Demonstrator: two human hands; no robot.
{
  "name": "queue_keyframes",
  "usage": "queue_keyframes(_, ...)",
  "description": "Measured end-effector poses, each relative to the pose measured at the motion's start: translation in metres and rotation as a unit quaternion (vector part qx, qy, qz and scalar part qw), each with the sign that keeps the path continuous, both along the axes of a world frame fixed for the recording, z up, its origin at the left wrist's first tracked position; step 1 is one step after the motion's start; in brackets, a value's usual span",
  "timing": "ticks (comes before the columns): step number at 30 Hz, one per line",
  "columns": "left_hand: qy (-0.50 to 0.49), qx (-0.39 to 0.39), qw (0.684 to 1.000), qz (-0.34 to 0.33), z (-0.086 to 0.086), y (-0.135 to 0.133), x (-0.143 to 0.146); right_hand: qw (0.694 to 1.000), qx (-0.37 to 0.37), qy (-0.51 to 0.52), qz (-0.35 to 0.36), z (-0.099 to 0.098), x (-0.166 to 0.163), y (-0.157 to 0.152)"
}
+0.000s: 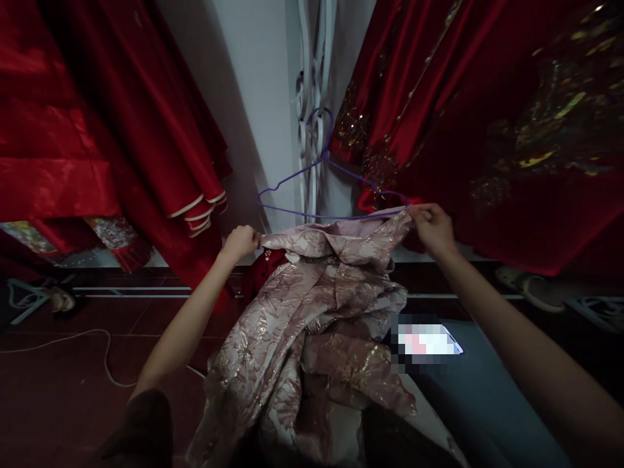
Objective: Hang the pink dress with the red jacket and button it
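Note:
A pale pink brocade dress (pixel 273 325) with gold thread spreads down in folds in the middle of the view. My left hand (pixel 242 242) pinches its upper edge at the left corner. At the opposite corner, my right hand (pixel 433 229) is closed on the same edge, pulling it wide. Right behind the dress top is a purple wire hanger (pixel 292 174), its hook up by the white metal scrollwork. The hanger's right end comes close to my right fingers; whether they also touch it I cannot tell.
Red garments (pixel 141 117) hang at the left, and red gold-decorated ones (pixel 439 130) at the right. A lit screen (pixel 429 341), partly blurred, lies on a grey-blue surface (pixel 478 377) at lower right. A pale cable (pixel 108 354) crosses the dark red floor. Shoes (pixel 541 292) stand at the right.

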State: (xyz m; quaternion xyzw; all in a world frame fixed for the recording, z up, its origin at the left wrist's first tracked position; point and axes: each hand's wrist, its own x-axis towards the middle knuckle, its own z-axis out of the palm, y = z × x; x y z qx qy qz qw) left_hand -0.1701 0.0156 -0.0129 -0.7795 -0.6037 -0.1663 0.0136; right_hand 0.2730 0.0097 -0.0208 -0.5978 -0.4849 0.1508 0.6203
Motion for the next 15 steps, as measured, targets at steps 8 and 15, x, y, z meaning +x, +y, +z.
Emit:
queue_keyframes(8, 0.035, 0.146, 0.929, -0.337, 0.037, 0.000, 0.120, 1.000, -0.001, -0.014, -0.015, -0.009, -0.001, 0.004)
queue_keyframes(15, 0.084, 0.120, 0.951, -0.271, 0.000, -0.005, 0.151, 0.999, -0.009, -0.016, -0.030, -0.017, 0.000, -0.003)
